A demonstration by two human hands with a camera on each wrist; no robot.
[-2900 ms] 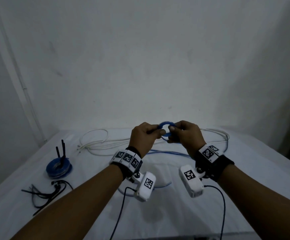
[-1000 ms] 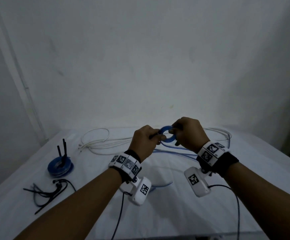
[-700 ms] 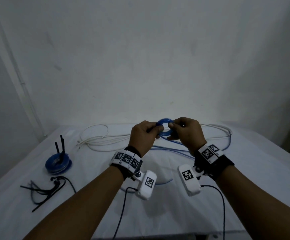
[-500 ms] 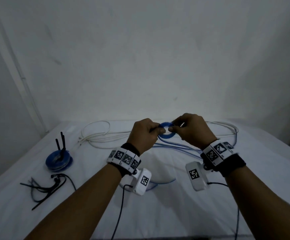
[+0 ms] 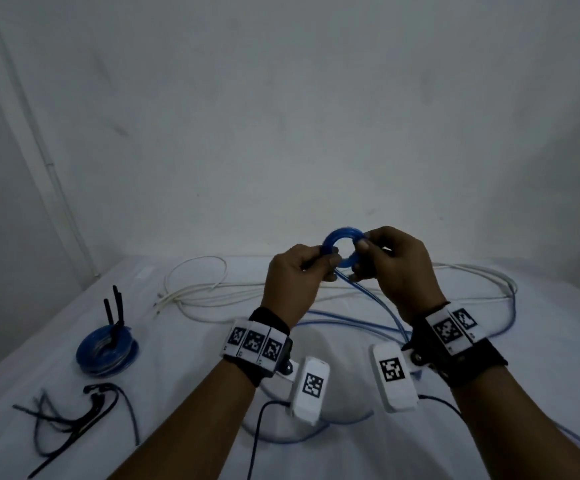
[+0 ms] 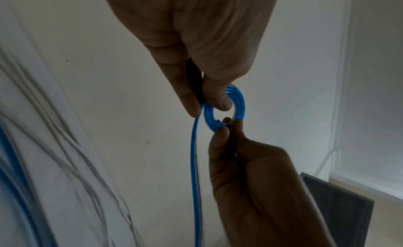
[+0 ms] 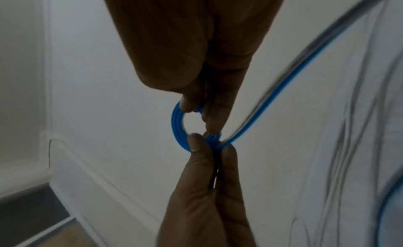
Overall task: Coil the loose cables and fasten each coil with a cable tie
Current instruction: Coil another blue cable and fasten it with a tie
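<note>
**Between both hands, a small blue coil grew**

Between the thumb and fingers (image 6: 214, 99) of the left hand (image 5: 295, 278), the blue coil (image 5: 342, 245) was pinched at one side; the right hand (image 5: 397, 268) pinched its opposite side, both raised above the tabletop (image 5: 195, 427). Compared with a second earlier, the ring sat slightly higher and the hands had shifted their hold, so winding was probably ongoing. A blue tail (image 6: 194, 164) trailed down to slack loops below, meaning much cable remained uncoiled. Farther out lay a finished blue coil (image 5: 106, 351), loose black ties (image 5: 70, 424) and white cable (image 5: 212, 292)
</note>
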